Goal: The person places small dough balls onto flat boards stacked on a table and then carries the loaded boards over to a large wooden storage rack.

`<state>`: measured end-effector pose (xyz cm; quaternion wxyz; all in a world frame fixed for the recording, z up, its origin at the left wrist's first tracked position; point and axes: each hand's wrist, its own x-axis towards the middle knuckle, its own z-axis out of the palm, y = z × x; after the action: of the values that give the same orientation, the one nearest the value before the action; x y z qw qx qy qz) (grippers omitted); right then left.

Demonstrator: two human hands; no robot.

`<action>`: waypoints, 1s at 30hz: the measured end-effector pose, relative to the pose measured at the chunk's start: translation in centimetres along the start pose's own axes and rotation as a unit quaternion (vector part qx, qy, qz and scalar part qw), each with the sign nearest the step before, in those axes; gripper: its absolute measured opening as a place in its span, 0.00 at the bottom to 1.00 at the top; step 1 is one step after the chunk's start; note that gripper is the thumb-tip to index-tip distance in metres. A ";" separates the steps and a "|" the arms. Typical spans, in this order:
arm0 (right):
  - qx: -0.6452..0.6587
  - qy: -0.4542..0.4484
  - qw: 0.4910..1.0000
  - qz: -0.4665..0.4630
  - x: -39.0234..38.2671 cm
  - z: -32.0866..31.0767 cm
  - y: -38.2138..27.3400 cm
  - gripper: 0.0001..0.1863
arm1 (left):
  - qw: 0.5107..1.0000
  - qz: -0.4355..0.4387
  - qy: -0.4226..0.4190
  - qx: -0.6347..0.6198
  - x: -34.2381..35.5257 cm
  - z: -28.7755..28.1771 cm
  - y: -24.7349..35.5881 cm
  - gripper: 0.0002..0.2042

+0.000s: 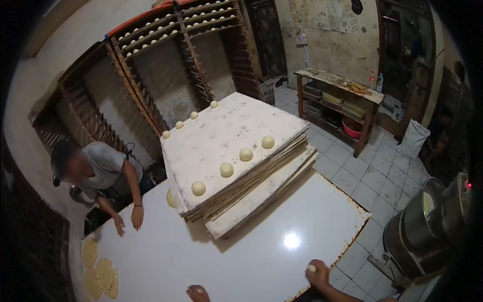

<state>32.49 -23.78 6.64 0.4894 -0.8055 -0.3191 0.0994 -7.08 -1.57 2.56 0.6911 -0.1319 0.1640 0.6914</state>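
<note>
My right hand (321,276) is closed round a small pale dough ball (312,268) at the table's right front edge. My left hand (196,294) rests low at the front of the white table (201,267), its fingers curled. A bit of pale dough (200,290) shows beside its thumb; the rest is hidden by the hand. Beyond both hands rises a stack of floured boards (236,136). Rounded dough balls (227,169) sit in a row along the top board's near edge, and smaller-looking dough balls (194,116) line its far edge.
At the left a co-worker (108,171) leans over the table, hands on it, near flat scalloped dough pieces (106,277). Wooden racks (186,55) hold more dough balls at the back. A wooden bench (342,85), a white sack (414,140) and a metal drum (412,226) stand at the right.
</note>
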 end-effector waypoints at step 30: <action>0.285 0.101 0.953 0.002 44.1 -14.6 -0.5 0.12 | 0.045 0.232 -0.530 0.815 7.7 43.1 -55.2 0.26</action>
<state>73.41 -7.27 21.09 0.7282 -0.6389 -0.2244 0.1055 49.93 22.58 36.19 0.0649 0.9613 0.2353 0.1273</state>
